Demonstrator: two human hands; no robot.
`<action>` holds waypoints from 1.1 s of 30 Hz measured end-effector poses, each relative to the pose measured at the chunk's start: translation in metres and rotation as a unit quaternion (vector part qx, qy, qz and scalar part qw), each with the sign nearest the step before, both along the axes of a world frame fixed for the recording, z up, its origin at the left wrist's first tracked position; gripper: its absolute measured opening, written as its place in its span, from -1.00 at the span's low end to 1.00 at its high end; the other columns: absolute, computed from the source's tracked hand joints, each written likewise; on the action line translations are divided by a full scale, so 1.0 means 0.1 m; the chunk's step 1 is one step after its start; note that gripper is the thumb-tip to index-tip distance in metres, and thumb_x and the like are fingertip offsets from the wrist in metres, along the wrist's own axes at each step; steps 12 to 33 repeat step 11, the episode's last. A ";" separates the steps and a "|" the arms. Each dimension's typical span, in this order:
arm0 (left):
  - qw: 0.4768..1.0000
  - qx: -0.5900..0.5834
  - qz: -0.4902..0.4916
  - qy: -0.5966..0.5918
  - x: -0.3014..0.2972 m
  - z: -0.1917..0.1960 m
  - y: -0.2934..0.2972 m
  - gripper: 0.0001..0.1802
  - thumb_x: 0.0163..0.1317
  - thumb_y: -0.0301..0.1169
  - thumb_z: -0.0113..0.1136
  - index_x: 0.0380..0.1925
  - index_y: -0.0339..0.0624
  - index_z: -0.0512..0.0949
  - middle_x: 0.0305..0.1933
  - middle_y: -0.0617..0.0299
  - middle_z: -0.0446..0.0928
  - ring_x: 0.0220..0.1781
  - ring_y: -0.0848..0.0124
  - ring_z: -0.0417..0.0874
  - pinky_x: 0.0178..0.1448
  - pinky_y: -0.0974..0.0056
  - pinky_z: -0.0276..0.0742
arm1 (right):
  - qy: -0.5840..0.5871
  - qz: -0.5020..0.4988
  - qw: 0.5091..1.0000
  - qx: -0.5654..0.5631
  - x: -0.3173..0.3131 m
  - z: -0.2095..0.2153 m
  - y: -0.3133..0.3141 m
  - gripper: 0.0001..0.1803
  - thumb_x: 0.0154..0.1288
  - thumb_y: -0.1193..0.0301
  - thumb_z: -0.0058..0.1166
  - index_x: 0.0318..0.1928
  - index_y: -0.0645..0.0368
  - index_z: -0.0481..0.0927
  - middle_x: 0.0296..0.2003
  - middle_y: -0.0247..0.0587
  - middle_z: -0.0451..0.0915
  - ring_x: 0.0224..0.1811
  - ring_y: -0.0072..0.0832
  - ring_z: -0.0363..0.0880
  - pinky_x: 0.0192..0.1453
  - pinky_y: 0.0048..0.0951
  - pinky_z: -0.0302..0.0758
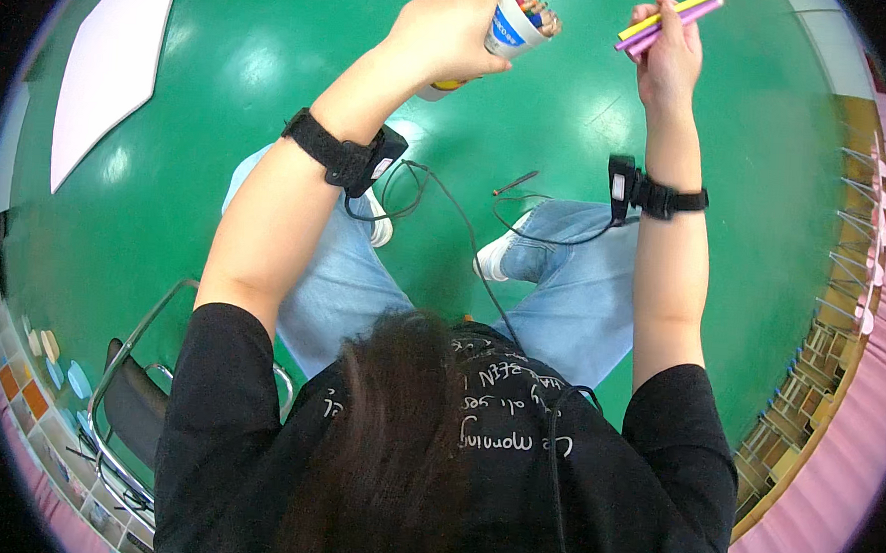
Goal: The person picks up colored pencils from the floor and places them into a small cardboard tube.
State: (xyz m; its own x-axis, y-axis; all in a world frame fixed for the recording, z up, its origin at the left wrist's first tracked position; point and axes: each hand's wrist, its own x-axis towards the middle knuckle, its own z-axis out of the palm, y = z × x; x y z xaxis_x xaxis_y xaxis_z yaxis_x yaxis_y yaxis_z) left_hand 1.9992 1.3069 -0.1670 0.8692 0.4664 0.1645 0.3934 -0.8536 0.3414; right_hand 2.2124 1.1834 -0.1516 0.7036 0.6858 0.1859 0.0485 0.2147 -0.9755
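My left hand [444,34] is wrapped round a white and blue cylindrical tub [511,32], tilted with its mouth to the upper right. Coloured pencils [537,9] stand bunched inside it, their tips poking out. Off to the right, my right hand [672,73] is closed on a yellow pencil [698,2] and purple pencils [705,12], which lie slantwise across the fingers. The two hands are apart, both raised above the floor. Black straps with small boxes sit on both forearms.
A thin dark pencil-like stick [515,183] lies on the green floor [571,123] near my right shoe [494,254]. Black cables [456,212] hang from the wrist boxes. A white panel [113,69] is at the far left, a metal-framed chair [136,396] at lower left, a wooden rack [808,386] at right.
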 end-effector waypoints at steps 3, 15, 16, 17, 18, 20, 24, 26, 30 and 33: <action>0.999 -0.011 -0.053 0.005 0.06 -0.06 -0.17 -0.41 -0.13 -0.08 0.37 -0.19 -0.17 0.36 -0.25 -0.01 0.56 -0.20 0.03 0.62 -0.14 0.06 0.56 | -0.003 -0.006 0.999 0.043 -0.29 0.05 -0.38 -0.86 0.48 0.34 -0.26 -0.15 0.14 0.28 -0.47 -0.16 0.52 -0.70 -0.56 0.40 -0.72 -0.58 0.32; 0.971 -0.156 -0.126 0.130 -0.01 -0.09 -0.54 -0.31 -0.14 -0.10 0.39 -0.02 -0.16 0.37 -0.14 -0.05 0.56 -0.08 0.03 0.60 -0.03 0.10 0.54 | -0.073 0.049 0.993 0.082 -0.53 -0.17 -0.36 -0.85 0.47 0.34 -0.19 -0.10 0.12 0.27 -0.44 -0.13 0.55 -0.64 -0.60 0.43 -0.64 -0.63 0.40; 0.971 -0.156 -0.126 0.130 -0.01 -0.09 -0.54 -0.31 -0.14 -0.10 0.39 -0.02 -0.16 0.37 -0.14 -0.05 0.56 -0.08 0.03 0.60 -0.03 0.10 0.54 | -0.073 0.049 0.993 0.082 -0.53 -0.17 -0.36 -0.85 0.47 0.34 -0.19 -0.10 0.12 0.27 -0.44 -0.13 0.55 -0.64 -0.60 0.43 -0.64 -0.63 0.40; 0.971 -0.156 -0.126 0.130 -0.01 -0.09 -0.54 -0.31 -0.14 -0.10 0.39 -0.02 -0.16 0.37 -0.14 -0.05 0.56 -0.08 0.03 0.60 -0.03 0.10 0.54 | -0.073 0.049 0.993 0.082 -0.53 -0.17 -0.36 -0.85 0.47 0.34 -0.19 -0.10 0.12 0.27 -0.44 -0.13 0.55 -0.64 -0.60 0.43 -0.64 -0.63 0.40; 0.971 -0.156 -0.126 0.130 -0.01 -0.09 -0.54 -0.31 -0.14 -0.10 0.39 -0.02 -0.16 0.37 -0.14 -0.05 0.56 -0.08 0.03 0.60 -0.03 0.10 0.54 | -0.073 0.049 0.993 0.082 -0.53 -0.17 -0.36 -0.85 0.47 0.34 -0.19 -0.10 0.12 0.27 -0.44 -0.13 0.55 -0.64 -0.60 0.43 -0.64 -0.63 0.40; 0.971 -0.156 -0.126 0.130 -0.01 -0.09 -0.54 -0.31 -0.14 -0.10 0.39 -0.02 -0.16 0.37 -0.14 -0.05 0.56 -0.08 0.03 0.60 -0.03 0.10 0.54 | -0.073 0.049 0.993 0.082 -0.53 -0.17 -0.36 -0.85 0.47 0.34 -0.19 -0.10 0.12 0.27 -0.44 -0.13 0.55 -0.64 -0.60 0.43 -0.64 -0.63 0.40; 0.971 -0.156 -0.126 0.130 -0.01 -0.09 -0.54 -0.31 -0.14 -0.10 0.39 -0.02 -0.16 0.37 -0.14 -0.05 0.56 -0.08 0.03 0.60 -0.03 0.10 0.54 | -0.073 0.049 0.993 0.082 -0.53 -0.17 -0.36 -0.85 0.47 0.34 -0.19 -0.10 0.12 0.27 -0.44 -0.13 0.55 -0.64 -0.60 0.43 -0.64 -0.63 0.40; 0.971 -0.156 -0.126 0.130 -0.01 -0.09 -0.54 -0.31 -0.14 -0.10 0.39 -0.02 -0.16 0.37 -0.14 -0.05 0.56 -0.08 0.03 0.60 -0.03 0.10 0.54 | -0.073 0.049 0.993 0.082 -0.53 -0.17 -0.36 -0.85 0.47 0.34 -0.19 -0.10 0.12 0.27 -0.44 -0.13 0.55 -0.64 -0.60 0.43 -0.64 -0.63 0.40; 0.971 -0.156 -0.126 0.130 -0.01 -0.09 -0.54 -0.31 -0.14 -0.10 0.39 -0.02 -0.16 0.37 -0.14 -0.05 0.56 -0.08 0.03 0.60 -0.03 0.10 0.54 | -0.073 0.049 0.993 0.082 -0.53 -0.17 -0.36 -0.85 0.47 0.34 -0.19 -0.10 0.12 0.27 -0.44 -0.13 0.55 -0.64 -0.60 0.43 -0.64 -0.63 0.40; 0.971 -0.156 -0.126 0.130 -0.01 -0.09 -0.54 -0.31 -0.14 -0.10 0.39 -0.02 -0.16 0.37 -0.14 -0.05 0.56 -0.08 0.03 0.60 -0.03 0.10 0.54 | -0.073 0.049 0.993 0.082 -0.53 -0.17 -0.36 -0.85 0.47 0.34 -0.19 -0.10 0.12 0.27 -0.44 -0.13 0.55 -0.64 -0.60 0.43 -0.64 -0.63 0.40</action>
